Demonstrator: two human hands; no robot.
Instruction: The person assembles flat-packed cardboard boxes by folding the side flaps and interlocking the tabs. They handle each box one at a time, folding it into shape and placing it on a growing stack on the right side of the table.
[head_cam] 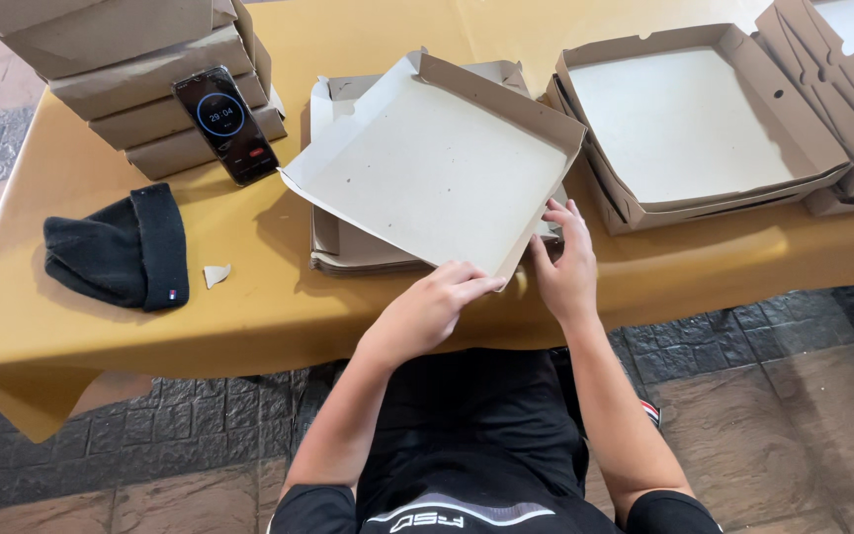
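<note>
Half-folded cardboard pizza box (437,168), tilted above a stack of flat blanks (348,247) on the desk (249,307). Left hand (437,302) and right hand (565,267) each have their grip closed on its near corner edge. The sheet looks light, stiff yet easily creased; best held at the edges beside the fold lines.

half-folded cardboard box (437,163) ctr, in hands | open box (694,124) rt | closed boxes stack (121,69) top-lt | black phone screen (224,124) leaning on it

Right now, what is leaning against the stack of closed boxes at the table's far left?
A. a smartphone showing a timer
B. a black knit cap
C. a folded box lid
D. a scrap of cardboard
A: a smartphone with a round timer on its screen stands propped against the stack of boxes, while the black knit cap lies flat on the yellow table nearer the person.
</note>
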